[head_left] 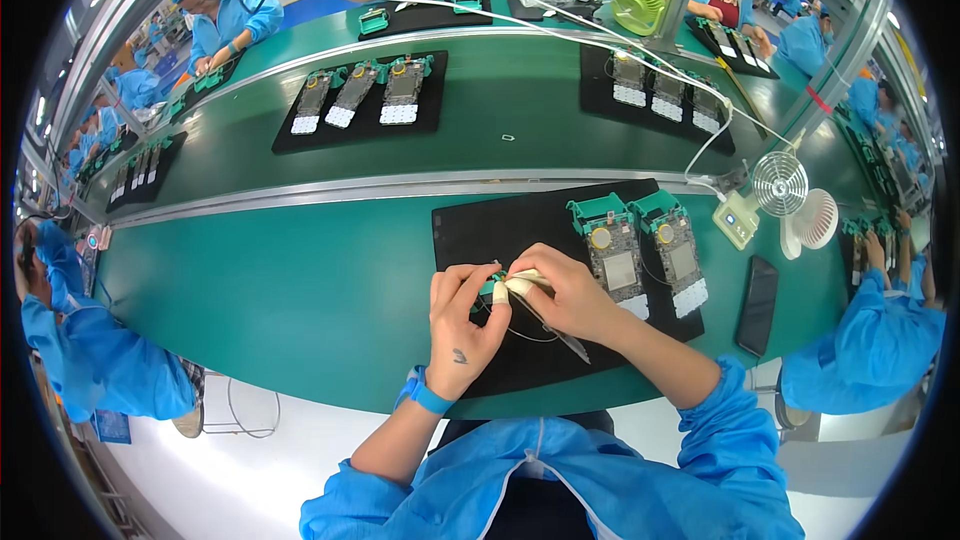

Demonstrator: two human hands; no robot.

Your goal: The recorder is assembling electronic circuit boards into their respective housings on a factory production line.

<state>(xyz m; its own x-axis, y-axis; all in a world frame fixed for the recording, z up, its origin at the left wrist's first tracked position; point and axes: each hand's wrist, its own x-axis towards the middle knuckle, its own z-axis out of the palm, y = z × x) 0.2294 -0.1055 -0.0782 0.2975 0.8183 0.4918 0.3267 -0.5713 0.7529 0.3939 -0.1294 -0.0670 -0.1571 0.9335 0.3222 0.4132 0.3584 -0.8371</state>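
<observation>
The left hand (462, 318) pinches a small green part (489, 287) over the black mat (490, 225); the right hand (565, 292) meets it — its exact grip is hidden. Caution: uneven pulling may strain the thin wire (536, 339) — or slipping fingertips may drop the part.

The bench (250, 310) was green and the mat (520, 225) plain black. The held part (487, 288) was green, the finger cots (500, 292) cream. The near boards (612, 248) were speckled grey, with yellow discs (600, 238), silvery squares (620, 271), white ends (690, 298) and green brackets (598, 208). The wristband (428, 395) was bright blue, like the sleeves (735, 430); the jacket (450, 485) was blue with a white front edge. The phone (758, 307) was black, the floor (240, 470) white. One far fan (638, 4) was lime green; a nearer fan (818, 220) was white. Red tape (819, 100) banded a silver-grey post (835, 70).
</observation>
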